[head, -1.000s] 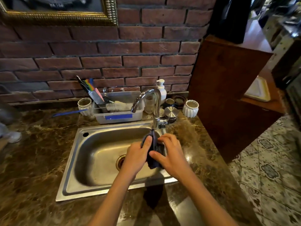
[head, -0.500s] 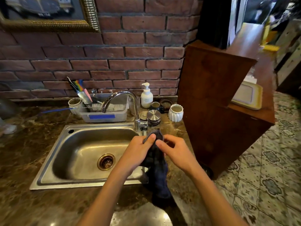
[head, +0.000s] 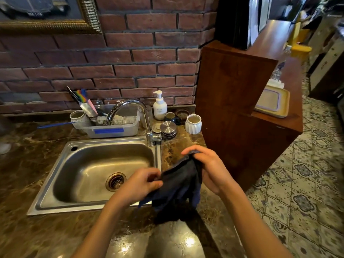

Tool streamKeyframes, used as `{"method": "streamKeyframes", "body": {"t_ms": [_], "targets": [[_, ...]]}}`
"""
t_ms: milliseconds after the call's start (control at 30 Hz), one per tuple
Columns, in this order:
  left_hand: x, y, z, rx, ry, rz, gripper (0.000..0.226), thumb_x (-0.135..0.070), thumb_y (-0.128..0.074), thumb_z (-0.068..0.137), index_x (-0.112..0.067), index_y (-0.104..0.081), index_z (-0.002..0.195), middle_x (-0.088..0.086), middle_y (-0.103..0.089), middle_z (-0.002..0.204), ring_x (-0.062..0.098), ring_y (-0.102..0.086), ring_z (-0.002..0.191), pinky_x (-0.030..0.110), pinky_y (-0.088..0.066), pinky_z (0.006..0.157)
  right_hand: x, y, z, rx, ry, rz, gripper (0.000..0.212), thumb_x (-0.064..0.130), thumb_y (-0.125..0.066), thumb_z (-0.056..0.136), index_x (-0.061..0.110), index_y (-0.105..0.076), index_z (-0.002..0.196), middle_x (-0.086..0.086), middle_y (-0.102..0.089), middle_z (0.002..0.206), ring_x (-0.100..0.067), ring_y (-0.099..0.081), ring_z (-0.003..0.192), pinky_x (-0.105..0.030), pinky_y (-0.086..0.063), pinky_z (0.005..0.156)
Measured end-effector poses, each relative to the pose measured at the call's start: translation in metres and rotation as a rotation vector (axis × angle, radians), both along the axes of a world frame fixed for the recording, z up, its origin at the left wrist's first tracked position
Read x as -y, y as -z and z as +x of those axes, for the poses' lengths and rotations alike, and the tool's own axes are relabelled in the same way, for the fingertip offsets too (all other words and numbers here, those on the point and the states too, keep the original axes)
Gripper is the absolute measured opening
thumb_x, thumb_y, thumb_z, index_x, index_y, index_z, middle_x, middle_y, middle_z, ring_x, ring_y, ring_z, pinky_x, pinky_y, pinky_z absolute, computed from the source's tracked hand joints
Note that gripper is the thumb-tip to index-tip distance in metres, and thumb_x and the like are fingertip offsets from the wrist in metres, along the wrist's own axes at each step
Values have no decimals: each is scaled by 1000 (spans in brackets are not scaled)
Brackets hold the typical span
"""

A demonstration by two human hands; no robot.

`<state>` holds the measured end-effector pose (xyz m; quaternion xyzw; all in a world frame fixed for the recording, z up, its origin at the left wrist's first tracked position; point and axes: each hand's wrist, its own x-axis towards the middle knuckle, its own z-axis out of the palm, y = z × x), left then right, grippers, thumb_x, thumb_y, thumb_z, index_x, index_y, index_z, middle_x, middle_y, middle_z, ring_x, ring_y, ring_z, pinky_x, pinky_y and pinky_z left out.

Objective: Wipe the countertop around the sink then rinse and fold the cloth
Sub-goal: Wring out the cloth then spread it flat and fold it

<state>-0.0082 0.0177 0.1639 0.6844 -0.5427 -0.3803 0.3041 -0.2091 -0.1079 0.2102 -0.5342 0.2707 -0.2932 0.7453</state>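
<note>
Marble countertop (head: pixel 182 146); dark cloth (head: pixel 180 185) stretched slantwise, pinched between left hand (head: pixel 141 183), right hand (head: pixel 210 168).

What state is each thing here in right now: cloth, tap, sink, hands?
Cloth: dark, unfolded, hanging between both hands.
Tap: no water seen running.
Sink: holds no dishes, drain uncovered.
Left hand: pinches one cloth edge.
Right hand: grips the cloth's top.
</note>
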Motion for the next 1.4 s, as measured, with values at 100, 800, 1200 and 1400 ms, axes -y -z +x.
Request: {"method": "streamKeyframes", "body": {"t_ms": [100, 800, 1200, 1400], "targets": [[-24, 24, -4, -146, 2, 51, 20, -8, -62, 96, -21, -67, 82, -9, -57, 65, 2, -52, 66, 24, -43, 67, 3, 0, -9, 21, 12, 55, 33, -5, -38, 97, 2, -69, 87, -11, -65, 80, -19, -64, 75, -24, -52, 66], [-49, 41, 3, -273, -297, 0, 10, -10, -68, 92, -16, -76, 90, 11, -73, 91, 21, -68, 88, 32, -53, 78, 39, 16, -66, -242, 54, 7, 14, 11, -78, 82, 14, -67, 75, -15, -56, 72, -18, -54, 62, -28, -44, 55], [15, -44, 51, -171, -544, -296, 14, -9, -69, 90, -19, -76, 97, 1, -73, 89, 17, -62, 82, 30, -48, 72, 104, -38, -53, -199, 362, -153, 13, 5, -63, 93, 15, -69, 87, 5, -65, 74, -11, -58, 75, -27, -44, 71], [-15, -4, 33, -128, -478, -244, 15, -1, -75, 83, -14, -77, 90, 3, -70, 87, 8, -62, 78, 19, -50, 70, 78, 24, -85, -230, 354, 8, 11, 1, -63, 92, 8, -70, 92, 3, -53, 63, -9, -48, 57, -21, -42, 50]]}}
